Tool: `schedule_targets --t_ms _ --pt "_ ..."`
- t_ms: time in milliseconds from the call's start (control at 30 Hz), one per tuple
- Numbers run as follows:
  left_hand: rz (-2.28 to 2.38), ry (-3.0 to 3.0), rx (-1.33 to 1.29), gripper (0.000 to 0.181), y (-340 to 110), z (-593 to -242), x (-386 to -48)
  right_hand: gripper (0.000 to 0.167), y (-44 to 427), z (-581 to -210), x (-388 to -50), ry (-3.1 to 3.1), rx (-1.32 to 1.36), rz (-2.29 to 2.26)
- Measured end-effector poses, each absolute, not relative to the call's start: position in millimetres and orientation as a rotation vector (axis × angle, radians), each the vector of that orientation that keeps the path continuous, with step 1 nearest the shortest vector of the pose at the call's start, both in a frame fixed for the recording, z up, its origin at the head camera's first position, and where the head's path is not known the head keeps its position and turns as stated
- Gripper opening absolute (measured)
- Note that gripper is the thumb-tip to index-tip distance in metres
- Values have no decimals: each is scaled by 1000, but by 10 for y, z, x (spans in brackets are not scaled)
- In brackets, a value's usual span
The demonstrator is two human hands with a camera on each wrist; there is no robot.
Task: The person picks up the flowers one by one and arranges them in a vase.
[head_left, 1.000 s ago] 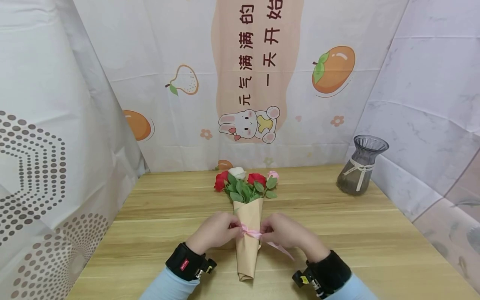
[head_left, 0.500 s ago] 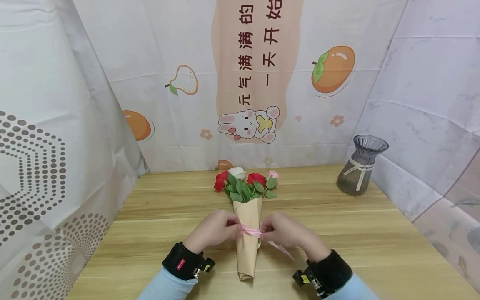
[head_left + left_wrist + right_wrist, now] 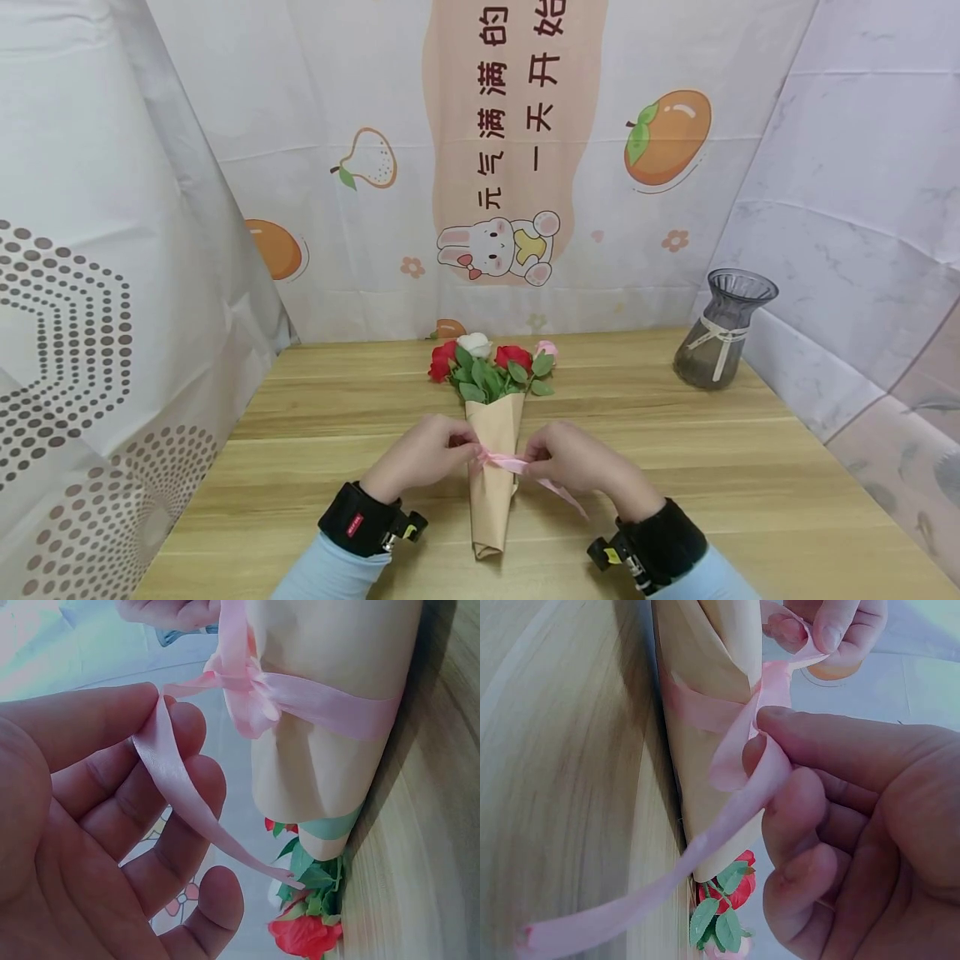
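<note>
A bouquet in brown kraft paper (image 3: 491,512) lies on the wooden table, with red, white and pink roses (image 3: 474,345) and green leaves at its far end. Pink ribbon (image 3: 504,462) circles the paper and is looped and knotted at the front. On the bouquet's left side, my left hand (image 3: 423,454) pinches one ribbon end (image 3: 184,787) between thumb and forefinger, the tail hanging across its fingers. From the right, my right hand (image 3: 577,462) pinches the other side of the ribbon (image 3: 742,802) close to the knot; a long tail trails toward the table.
A grey glass vase (image 3: 723,333) with a pale bow stands at the table's back right. Behind the table (image 3: 300,475) hangs a white printed cloth (image 3: 285,83); other cloths cover both sides. Each wrist wears a black band with a small camera.
My left hand has shifted slightly left and away from me, still pinching the ribbon. More ribbon shows between the knot and my right hand. The paper has shifted slightly left.
</note>
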State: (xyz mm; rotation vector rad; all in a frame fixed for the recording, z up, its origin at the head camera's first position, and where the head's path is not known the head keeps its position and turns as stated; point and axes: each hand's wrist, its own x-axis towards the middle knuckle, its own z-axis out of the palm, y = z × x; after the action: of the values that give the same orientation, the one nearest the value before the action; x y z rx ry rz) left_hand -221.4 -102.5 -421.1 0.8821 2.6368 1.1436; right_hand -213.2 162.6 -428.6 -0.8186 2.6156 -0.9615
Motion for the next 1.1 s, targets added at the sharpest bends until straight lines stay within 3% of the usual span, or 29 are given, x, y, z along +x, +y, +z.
schedule_targets --t_ms 1100 --pt "1254 2677 843 12 -1355 -4118 -2305 13 1710 -4272 -2160 2679 -817 -932"
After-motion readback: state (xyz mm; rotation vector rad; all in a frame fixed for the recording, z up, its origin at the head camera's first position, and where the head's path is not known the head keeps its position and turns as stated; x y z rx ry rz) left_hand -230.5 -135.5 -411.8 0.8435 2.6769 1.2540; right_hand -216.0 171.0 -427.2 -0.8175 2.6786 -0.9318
